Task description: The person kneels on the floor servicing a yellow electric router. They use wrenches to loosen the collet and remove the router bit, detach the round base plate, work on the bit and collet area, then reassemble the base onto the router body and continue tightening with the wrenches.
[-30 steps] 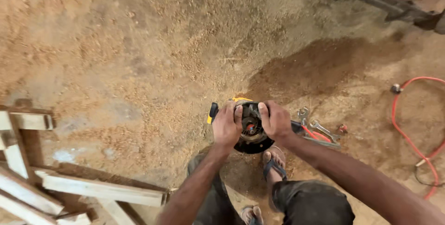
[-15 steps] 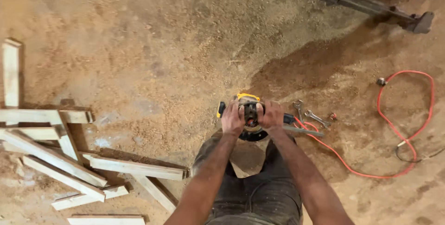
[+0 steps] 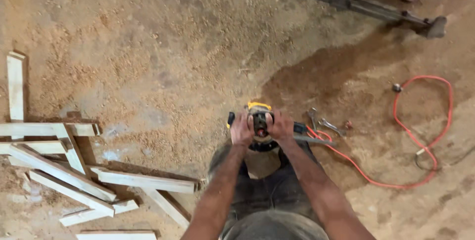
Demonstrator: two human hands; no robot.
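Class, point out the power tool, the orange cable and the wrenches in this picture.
power tool [image 3: 259, 107]: head view, on its yellow top edge.
orange cable [image 3: 442, 136]: head view, on the right side of its loop.
wrenches [image 3: 330, 126]: head view, on one wrench's shaft.

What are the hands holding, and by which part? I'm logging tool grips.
Both the left hand and right hand grip a black-and-yellow power tool, one on each side of its body, above the sawdust floor.

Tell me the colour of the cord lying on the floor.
Orange-red; the cord shows in the head view, looping right of the hands.
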